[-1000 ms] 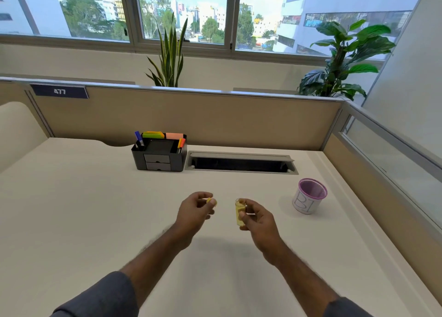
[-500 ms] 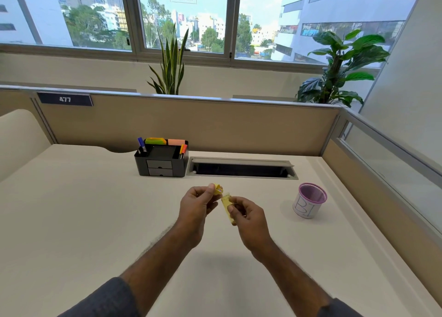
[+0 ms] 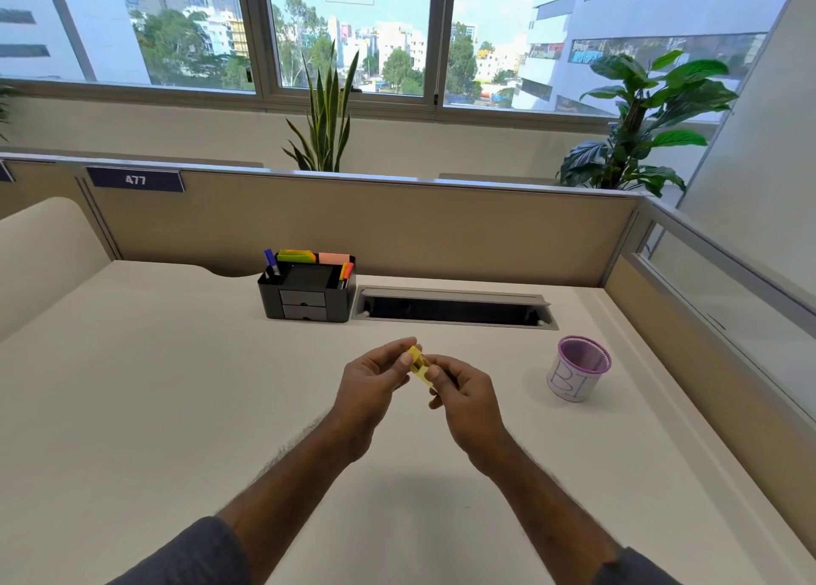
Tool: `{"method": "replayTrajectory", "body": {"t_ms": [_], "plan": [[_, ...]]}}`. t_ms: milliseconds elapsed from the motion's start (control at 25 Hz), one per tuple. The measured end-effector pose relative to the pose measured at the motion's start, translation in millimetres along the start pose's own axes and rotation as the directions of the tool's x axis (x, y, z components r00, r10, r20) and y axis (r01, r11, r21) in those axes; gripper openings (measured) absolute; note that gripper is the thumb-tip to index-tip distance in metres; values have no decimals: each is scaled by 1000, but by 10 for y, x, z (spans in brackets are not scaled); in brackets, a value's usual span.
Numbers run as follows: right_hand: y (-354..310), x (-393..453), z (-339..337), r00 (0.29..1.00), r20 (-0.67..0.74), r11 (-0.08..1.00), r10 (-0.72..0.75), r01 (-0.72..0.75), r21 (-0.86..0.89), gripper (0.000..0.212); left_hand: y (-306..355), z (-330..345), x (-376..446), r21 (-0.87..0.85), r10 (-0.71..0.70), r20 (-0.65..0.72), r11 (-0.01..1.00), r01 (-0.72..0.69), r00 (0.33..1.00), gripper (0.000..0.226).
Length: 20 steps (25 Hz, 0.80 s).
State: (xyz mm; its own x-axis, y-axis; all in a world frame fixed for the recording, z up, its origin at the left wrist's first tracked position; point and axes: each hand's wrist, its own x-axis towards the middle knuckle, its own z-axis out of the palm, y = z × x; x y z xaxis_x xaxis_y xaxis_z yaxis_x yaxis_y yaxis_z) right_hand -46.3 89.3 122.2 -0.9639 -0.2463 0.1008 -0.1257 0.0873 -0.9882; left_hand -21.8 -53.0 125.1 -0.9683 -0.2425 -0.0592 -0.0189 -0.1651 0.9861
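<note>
Both grips are raised above the table [image 3: 176, 408], near its middle, and meet on one item.

**Left grip.** The left grip [image 3: 371, 381] pinches the upper end of the short yellow marker [image 3: 418, 364] between thumb and forefinger. The remaining fingers curl loosely beneath.

**Right grip.** The right grip [image 3: 463, 390] holds the lower part of the same marker, with the thumb on top and the fingers curled under it. Neither grip holds anything else.

**Marker position.** The marker is tilted, with its upper end pointing away and to the left. Its lower end is hidden inside the right grip. It hangs clear of the table surface and touches only the two grips. Whether its cap sits fully home cannot be told.

**Surroundings.**
- A black organiser [image 3: 309, 295] stands at the far side of the table, against the beige partition [image 3: 441, 231]. It carries a blue pen [image 3: 270, 260], sticky notes [image 3: 296, 255] and orange markers [image 3: 346, 271].
- A cable slot [image 3: 455, 308] lies just beside the organiser, to its right.
- A purple mesh cup [image 3: 578, 368] with a white paper label stands upright, well apart from the right grip, toward the right edge of the table.
- A number plate [image 3: 134, 180] reading 477 is fixed to the partition at the left.
- Two potted plants [image 3: 329, 112] stand behind the partition, below the window.
</note>
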Motion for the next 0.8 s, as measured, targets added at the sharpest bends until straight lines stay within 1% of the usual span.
{"method": "replayTrajectory", "body": {"t_ms": [160, 280, 400, 480, 600, 800], "plan": [[-34, 12, -3, 995, 41, 988, 92, -96, 120, 26, 18, -37, -13, -27, 5, 47, 1000, -4, 999, 27], [-86, 50, -25, 974, 111, 937, 196, -220, 270, 28, 16, -59, -13, -44, 20, 86, 999, -16, 996, 28], [-114, 90, -51, 950, 164, 894, 266, -307, 327, 29, -2, -69, 5, -47, 27, 92, 999, -22, 995, 28], [-119, 114, -52, 952, 166, 898, 259, -300, 321, 27, -21, -66, 25, -48, 26, 67, 999, -23, 997, 28], [-129, 146, -30, 977, 104, 948, 187, -207, 242, 20, -51, -66, 51, -44, 24, -9, 999, -25, 1000, 26], [-105, 198, 21, 995, 19, 979, 103, -105, 175, 22, -78, -96, 72, -52, 41, -59, 998, -44, 997, 33]]}}
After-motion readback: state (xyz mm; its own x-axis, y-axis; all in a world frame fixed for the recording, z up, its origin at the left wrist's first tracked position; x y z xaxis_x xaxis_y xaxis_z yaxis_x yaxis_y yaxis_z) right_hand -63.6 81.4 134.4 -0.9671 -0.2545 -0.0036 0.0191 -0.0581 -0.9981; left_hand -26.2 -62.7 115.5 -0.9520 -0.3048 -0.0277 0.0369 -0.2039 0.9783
